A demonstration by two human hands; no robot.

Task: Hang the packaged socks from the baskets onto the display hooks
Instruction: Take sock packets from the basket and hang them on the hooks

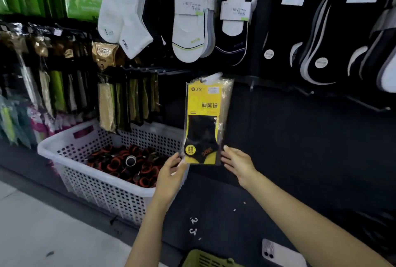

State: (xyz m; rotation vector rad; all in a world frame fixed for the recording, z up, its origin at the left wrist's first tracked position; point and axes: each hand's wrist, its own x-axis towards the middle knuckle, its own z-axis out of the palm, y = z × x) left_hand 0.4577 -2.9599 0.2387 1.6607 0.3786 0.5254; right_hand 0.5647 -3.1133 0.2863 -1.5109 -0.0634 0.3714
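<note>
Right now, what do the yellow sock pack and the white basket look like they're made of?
Yellow sock pack: clear glossy plastic film over a printed yellow card, probably, going by glare and crinkled edges. White basket: rigid moulded plastic, by its regular perforated walls.

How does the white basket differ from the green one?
The white basket shows almost whole, at the left; the green basket is cut off by the bottom edge. The white basket holds red-and-black rolled items; the green basket's inside is out of view. Both have perforated walls.
</note>
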